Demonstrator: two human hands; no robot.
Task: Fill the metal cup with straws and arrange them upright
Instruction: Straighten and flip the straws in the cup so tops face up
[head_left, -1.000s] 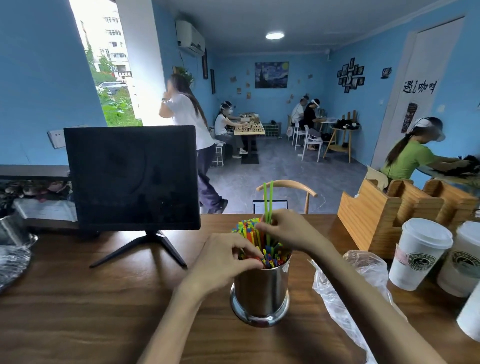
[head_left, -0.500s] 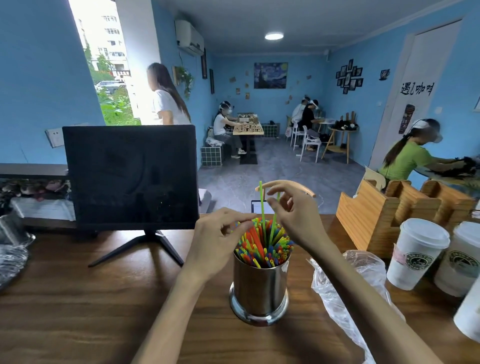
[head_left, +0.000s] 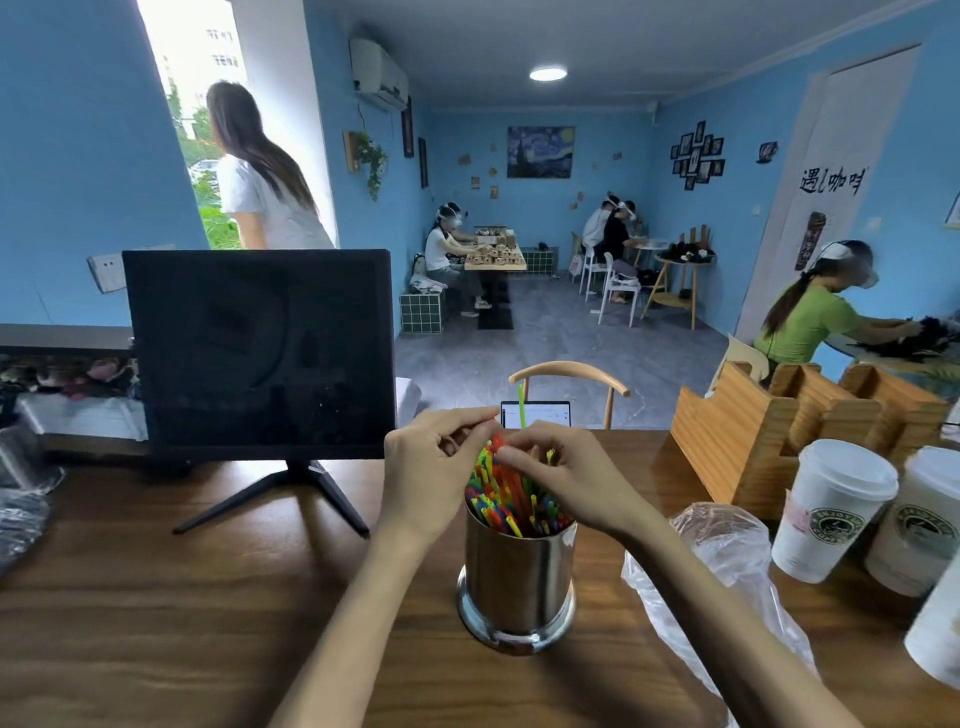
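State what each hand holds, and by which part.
Right hand pinches the green straw low on its shaft; left hand fingers the straws' upper ends.

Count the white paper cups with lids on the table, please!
3: one lidded cup by the plastic bag, one behind it, one cut off at the right edge.

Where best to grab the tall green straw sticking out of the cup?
Probably pinch the green straw on its bare top section, coming from above: it stands upright above the other straws in the metal cup, while both hands crowd its lower part.
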